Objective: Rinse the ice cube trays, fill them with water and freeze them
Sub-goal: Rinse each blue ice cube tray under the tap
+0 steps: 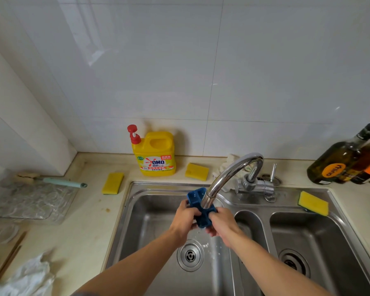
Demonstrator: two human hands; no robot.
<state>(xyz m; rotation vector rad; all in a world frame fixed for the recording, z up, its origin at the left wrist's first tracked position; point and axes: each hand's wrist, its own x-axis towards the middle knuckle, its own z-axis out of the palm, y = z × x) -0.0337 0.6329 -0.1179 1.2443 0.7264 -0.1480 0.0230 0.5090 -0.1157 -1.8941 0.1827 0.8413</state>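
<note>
A small blue ice cube tray (195, 198) is held over the left basin of the steel double sink (137, 210), right under the spout of the chrome tap (229, 178). My left hand (185, 218) grips the tray's left side, fingers curled round its edge. My right hand (221, 224) grips its near right end. The spout hides the middle of the tray. Water drops lie near the left drain (190, 255); I cannot tell whether water is running.
A yellow detergent jug (155, 154) stands against the back wall between two yellow sponges (113, 183) (197, 171). A third sponge (313, 202) lies on the sink's right ledge. Dark bottles (342, 159) stand at right. A clear tray (30, 201) and a brush (60, 181) lie at left.
</note>
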